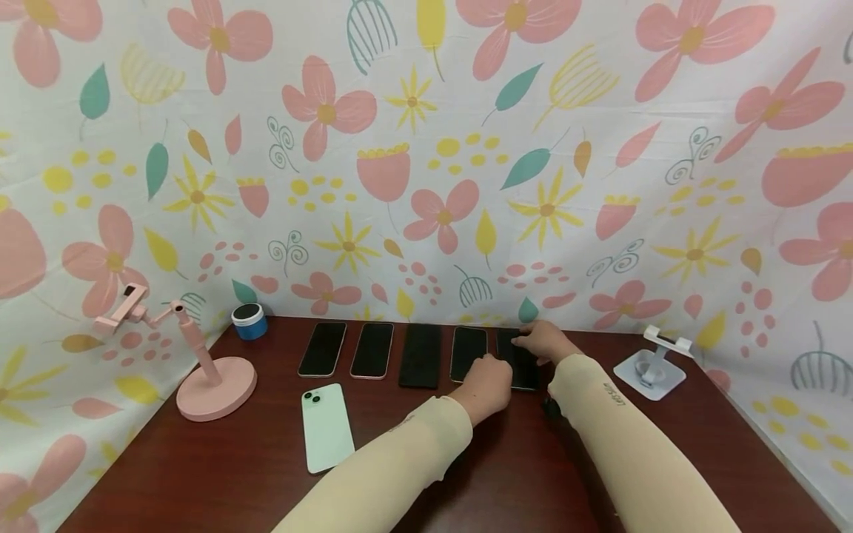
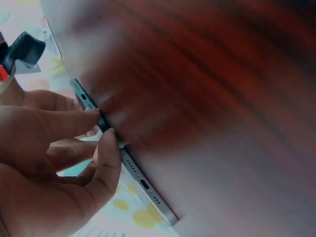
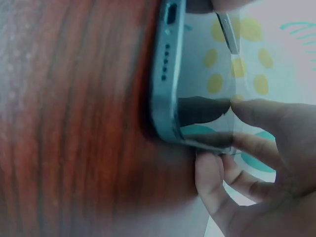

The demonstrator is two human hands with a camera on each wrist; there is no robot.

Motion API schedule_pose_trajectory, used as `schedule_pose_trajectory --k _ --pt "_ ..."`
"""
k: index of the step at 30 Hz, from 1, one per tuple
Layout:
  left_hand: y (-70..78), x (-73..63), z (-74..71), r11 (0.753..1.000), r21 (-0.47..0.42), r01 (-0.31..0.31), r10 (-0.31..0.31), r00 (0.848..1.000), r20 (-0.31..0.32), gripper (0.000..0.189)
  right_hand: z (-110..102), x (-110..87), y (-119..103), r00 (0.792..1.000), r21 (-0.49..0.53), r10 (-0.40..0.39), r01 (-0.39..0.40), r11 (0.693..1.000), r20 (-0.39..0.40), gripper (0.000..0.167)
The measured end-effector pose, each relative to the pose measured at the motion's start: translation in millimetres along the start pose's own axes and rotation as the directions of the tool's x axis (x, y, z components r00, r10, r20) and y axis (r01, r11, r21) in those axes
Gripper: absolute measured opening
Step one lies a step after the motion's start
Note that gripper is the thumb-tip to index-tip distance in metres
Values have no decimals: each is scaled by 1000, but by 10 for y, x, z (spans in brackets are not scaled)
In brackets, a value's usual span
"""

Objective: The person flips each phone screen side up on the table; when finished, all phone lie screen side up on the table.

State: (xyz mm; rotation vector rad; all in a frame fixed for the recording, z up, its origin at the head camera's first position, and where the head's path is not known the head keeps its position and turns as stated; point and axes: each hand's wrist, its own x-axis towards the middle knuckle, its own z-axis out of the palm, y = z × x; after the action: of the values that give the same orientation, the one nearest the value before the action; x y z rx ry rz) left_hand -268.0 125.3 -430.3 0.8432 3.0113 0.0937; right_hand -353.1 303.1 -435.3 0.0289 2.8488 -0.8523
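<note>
A black-screened phone point(image 1: 516, 370) lies face up at the right end of a row. My left hand point(image 1: 483, 386) is at its near left corner; in the left wrist view the thumb and forefinger pinch the phone's lower edge point(image 2: 83, 96). My right hand point(image 1: 548, 343) is on the far right part of the same phone. In the right wrist view, the right thumb point(image 3: 210, 168) is against the side edge of the phone point(image 3: 165, 98), with a forefinger on the glossy screen. Just left of it lies another dark phone point(image 1: 469, 346), partly behind the left hand.
More dark-screened phones point(image 1: 372, 352) continue the row leftward. A pale green phone point(image 1: 328, 428) lies back up nearer me. A pink stand point(image 1: 216, 389) and a blue jar point(image 1: 249, 323) are at left, a white stand point(image 1: 649, 374) at right. A flowered cloth point(image 1: 426, 163) hangs behind the table.
</note>
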Motion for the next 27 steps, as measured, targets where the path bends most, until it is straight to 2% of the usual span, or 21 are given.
schedule_pose_trajectory --k 4,7,12,18,24,27 --pt "0 -19 -15 1000 10 10 -11 1000 9 22 39 -9 -47 999 -77 -29 28 997 -21 56" --pt "-28 -52 -20 1000 -12 -13 14 1000 10 21 32 -57 -74 999 -108 -45 42 993 -28 55" --pt "-29 -133 -40 997 -37 -67 67 998 8 23 3 -108 -28 998 -42 -38 36 998 -48 58" --pt "-83 -283 -115 985 -161 -69 67 998 -17 40 3 -26 20 996 1 -25 25 1000 -83 58" --pt "-194 -473 -149 966 -243 -85 81 996 -26 44 -4 -106 -193 978 -52 -65 55 997 -197 56" --pt "-278 -599 -192 965 -243 -100 94 995 -37 44 17 -138 -355 973 -29 -86 82 996 -212 57"
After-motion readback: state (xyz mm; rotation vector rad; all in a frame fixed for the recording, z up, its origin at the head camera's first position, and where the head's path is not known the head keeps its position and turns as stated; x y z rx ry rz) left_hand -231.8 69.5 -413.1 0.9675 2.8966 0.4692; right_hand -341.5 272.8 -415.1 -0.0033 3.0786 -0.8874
